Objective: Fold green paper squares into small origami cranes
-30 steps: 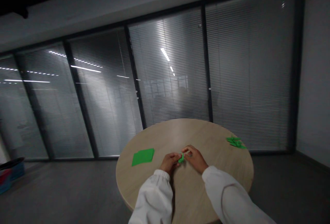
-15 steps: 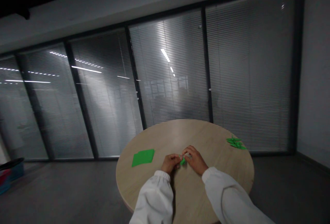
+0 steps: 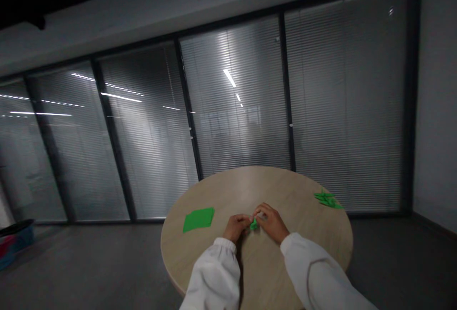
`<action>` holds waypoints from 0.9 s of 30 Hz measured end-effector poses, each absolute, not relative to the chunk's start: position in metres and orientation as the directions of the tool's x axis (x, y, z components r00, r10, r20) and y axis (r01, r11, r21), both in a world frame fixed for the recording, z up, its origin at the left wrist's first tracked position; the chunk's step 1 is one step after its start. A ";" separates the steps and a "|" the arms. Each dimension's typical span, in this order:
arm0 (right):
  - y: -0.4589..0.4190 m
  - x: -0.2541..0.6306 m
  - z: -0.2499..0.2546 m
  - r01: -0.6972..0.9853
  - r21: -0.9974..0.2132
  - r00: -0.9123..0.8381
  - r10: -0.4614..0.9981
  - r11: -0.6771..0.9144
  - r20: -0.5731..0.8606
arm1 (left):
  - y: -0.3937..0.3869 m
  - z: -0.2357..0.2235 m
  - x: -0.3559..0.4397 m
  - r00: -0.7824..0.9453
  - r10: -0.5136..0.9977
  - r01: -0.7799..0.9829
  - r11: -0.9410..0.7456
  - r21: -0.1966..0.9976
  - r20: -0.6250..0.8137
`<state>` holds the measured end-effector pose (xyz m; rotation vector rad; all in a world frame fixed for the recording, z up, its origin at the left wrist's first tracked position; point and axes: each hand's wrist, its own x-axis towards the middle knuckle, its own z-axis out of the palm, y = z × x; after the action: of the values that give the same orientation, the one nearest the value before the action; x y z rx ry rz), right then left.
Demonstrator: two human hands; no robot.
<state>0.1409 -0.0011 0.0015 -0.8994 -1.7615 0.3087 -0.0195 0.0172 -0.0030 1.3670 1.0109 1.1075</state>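
Observation:
My left hand (image 3: 235, 227) and my right hand (image 3: 271, 223) meet near the middle of the round wooden table (image 3: 271, 272). Between their fingertips is a small piece of folded green paper (image 3: 253, 225), pinched from both sides. The fingers hide part of it, so its exact folded shape does not show. To the left of my hands lies a stack of flat green paper sheets (image 3: 198, 219). Over at the table's right edge sits a small heap of folded green paper pieces (image 3: 326, 199) with pointed ends.
Behind the table runs a glass partition with blinds (image 3: 243, 110) in dark frames. On the grey floor (image 3: 117, 262) at far left stand a dark-rimmed bin (image 3: 23, 235) and a red and blue container (image 3: 6, 252). A pale wall (image 3: 435, 110) closes the right side.
Both hands stay at almost the same spot with the folded green paper between them. Slightly more of the paper shows below the fingertips. The whole view has shifted a little.

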 end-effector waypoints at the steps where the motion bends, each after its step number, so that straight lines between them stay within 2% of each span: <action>1: -0.001 0.141 0.002 0.419 -0.604 -0.130 0.703 0.678 0.699 | 0.016 -0.002 -0.019 0.212 0.974 -0.003 -0.088 0.996 0.087; 8: -0.002 0.140 0.000 0.373 -0.603 -0.127 0.683 0.705 0.720 | 0.015 -0.003 -0.018 0.172 0.981 -0.042 -0.085 0.995 0.091; 14: -0.003 0.137 0.001 0.376 -0.653 -0.072 0.724 0.657 0.686 | 0.018 -0.001 -0.016 0.141 0.971 -0.001 -0.194 0.981 0.192; 19: -0.002 0.135 -0.001 0.342 -0.694 -0.059 0.751 0.634 0.657 | 0.017 0.002 -0.015 0.086 0.978 -0.018 -0.188 0.982 0.189; 27: 0.000 0.137 -0.002 0.325 -0.726 -0.075 0.781 0.607 0.620 | 0.012 0.007 -0.012 0.106 0.967 -0.060 -0.228 0.972 0.233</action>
<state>0.1366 -0.0005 -0.0015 -0.9282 -1.6622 0.4858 -0.0124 0.0125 0.0067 1.3922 0.9710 1.3132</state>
